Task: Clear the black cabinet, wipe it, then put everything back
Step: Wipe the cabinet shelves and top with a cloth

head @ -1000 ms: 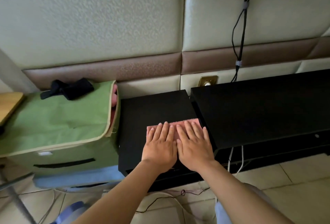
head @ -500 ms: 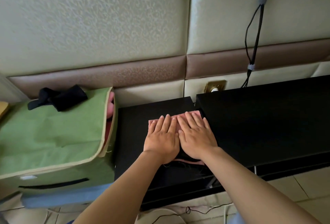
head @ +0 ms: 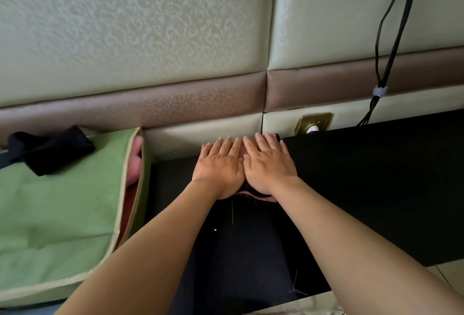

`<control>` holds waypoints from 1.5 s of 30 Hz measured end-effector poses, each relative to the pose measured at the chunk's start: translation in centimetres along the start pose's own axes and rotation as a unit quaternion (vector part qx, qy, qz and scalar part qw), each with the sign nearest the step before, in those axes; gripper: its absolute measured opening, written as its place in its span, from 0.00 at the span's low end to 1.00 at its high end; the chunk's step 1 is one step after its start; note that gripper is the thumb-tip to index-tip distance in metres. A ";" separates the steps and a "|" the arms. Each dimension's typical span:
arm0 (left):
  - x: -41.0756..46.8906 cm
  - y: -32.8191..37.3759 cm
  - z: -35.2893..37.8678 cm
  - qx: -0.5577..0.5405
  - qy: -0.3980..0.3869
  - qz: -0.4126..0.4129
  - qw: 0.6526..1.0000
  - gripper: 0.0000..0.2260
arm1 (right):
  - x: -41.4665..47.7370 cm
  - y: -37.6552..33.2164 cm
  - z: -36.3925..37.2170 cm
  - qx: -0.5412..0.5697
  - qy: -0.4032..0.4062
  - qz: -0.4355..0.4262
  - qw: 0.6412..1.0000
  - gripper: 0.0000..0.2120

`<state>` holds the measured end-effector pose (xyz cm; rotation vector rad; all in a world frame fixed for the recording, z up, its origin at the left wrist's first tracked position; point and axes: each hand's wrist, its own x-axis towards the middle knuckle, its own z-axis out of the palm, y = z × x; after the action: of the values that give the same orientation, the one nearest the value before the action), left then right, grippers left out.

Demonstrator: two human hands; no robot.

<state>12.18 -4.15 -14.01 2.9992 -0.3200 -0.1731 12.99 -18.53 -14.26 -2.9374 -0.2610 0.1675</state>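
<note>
A pink cloth (head: 267,198), mostly hidden, is being pressed flat on the black cabinet (head: 173,189) at frame centre by the left hand (head: 221,166) and right hand (head: 267,166), side by side, fingers straight, clasping nothing. Fingertips are lying at the far edge; the cabinet's remaining surface is lying toward the lower frame.

The black cabinet (head: 173,189) is matte, with a low top beside a higher top on its right. The pink cloth (head: 267,198) lies on the low top near the back edge. It is almost covered by the flat left hand (head: 221,166) and right hand (head: 268,166), and only its near edge shows.
</note>
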 end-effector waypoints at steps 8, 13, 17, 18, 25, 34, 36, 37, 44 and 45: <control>1.1 -0.4 0.0 0.007 -0.003 -0.001 1.000 0.27 | 0.8 0.0 -0.2 0.001 -0.006 0.004 1.000 0.28; 0.4 -0.3 -0.2 0.012 -0.014 -0.002 1.000 0.27 | 0.3 -0.4 -0.3 -0.006 -0.012 0.006 1.000 0.28; -1.5 -1.0 -0.2 0.026 -0.014 0.004 1.000 0.28 | -1.2 -1.4 -0.1 -0.019 -0.026 0.003 0.999 0.28; -2.2 -1.1 0.0 0.028 -0.013 0.006 1.000 0.28 | -1.8 -1.7 0.0 -0.020 -0.029 0.001 0.999 0.28; -9.9 -0.7 0.5 0.013 -0.025 -0.010 1.000 0.27 | -8.4 -4.0 0.9 -0.030 -0.038 -0.027 0.998 0.28; -21.0 1.2 1.8 0.009 -0.045 -0.032 0.998 0.27 | -18.5 -6.0 1.8 -0.032 -0.050 -0.076 0.995 0.28; -22.9 1.7 2.0 0.013 -0.043 -0.037 0.998 0.27 | -20.3 -6.2 2.2 -0.034 -0.043 -0.079 0.995 0.28; -23.8 1.9 2.2 0.015 -0.044 -0.039 0.998 0.27 | -21.1 -6.3 2.4 -0.038 -0.043 -0.081 0.995 0.29; -28.8 2.5 4.1 0.040 -0.035 -0.009 0.999 0.37 | -25.9 -6.4 3.5 -0.041 -0.040 -0.118 0.991 0.38; -29.3 2.6 3.8 0.037 -0.034 -0.006 0.999 0.37 | -26.3 -6.4 3.6 -0.042 -0.037 -0.119 0.991 0.37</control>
<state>-17.25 -0.71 -14.45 3.0731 -0.3221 -0.2704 -14.20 -16.53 -13.99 -2.9546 -0.6411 0.2375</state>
